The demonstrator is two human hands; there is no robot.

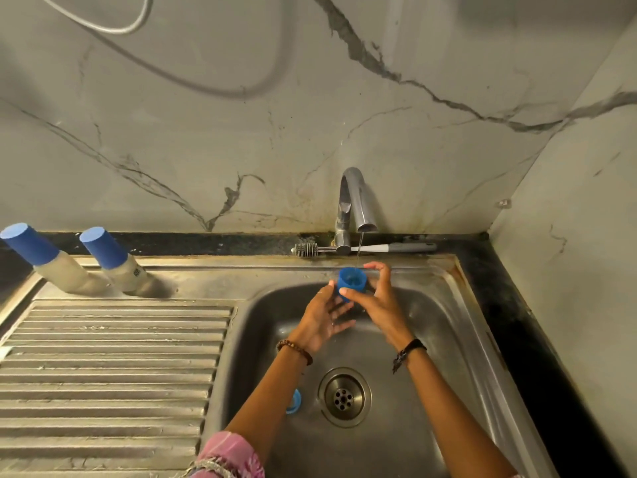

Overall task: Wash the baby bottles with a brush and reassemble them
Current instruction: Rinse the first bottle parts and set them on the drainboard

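From the head camera, water is running in a thin stream from the tap (356,201) into a blue bottle cap (351,282), which the person is holding mouth-up over the sink (458,326). The right hand (375,298) is gripping the cap between thumb and fingers; the left hand (324,315) is touching its other side with fingers fairly straight, though that contact is hard to read. Two capped baby bottles (107,260) are standing on the draining board, the brush (362,249) is lying behind the tap, and a blue ring (294,401) is sitting beside the drain.
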